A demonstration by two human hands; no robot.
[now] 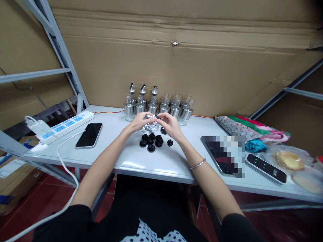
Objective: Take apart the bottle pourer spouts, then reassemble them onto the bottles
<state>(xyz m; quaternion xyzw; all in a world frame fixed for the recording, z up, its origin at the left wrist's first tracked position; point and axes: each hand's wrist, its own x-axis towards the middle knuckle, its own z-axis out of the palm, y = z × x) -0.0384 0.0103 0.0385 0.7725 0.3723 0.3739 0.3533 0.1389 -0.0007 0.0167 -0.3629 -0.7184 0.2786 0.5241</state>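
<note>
Both hands meet above the middle of the white table (131, 158). My left hand (140, 121) pinches a small silver spout part (148, 116). My right hand (170, 124) pinches a small black piece (156, 117) against that part. Just below the hands lie a cluster of black round caps (150, 141), a few tiny black pieces (170, 142) and some silver spout parts (150, 128). Behind them stands a row of glass and steel dispenser bottles (161, 107); the three on the left carry pourer tops.
A black phone (89, 134) and a white power strip (63, 126) with a cable lie at the left. At the right are a tablet-like device (222, 153), a dark remote-like unit (266, 168), folded fabrics (242, 129) and bagged bread (290, 160). Cardboard (176, 50) lines the back.
</note>
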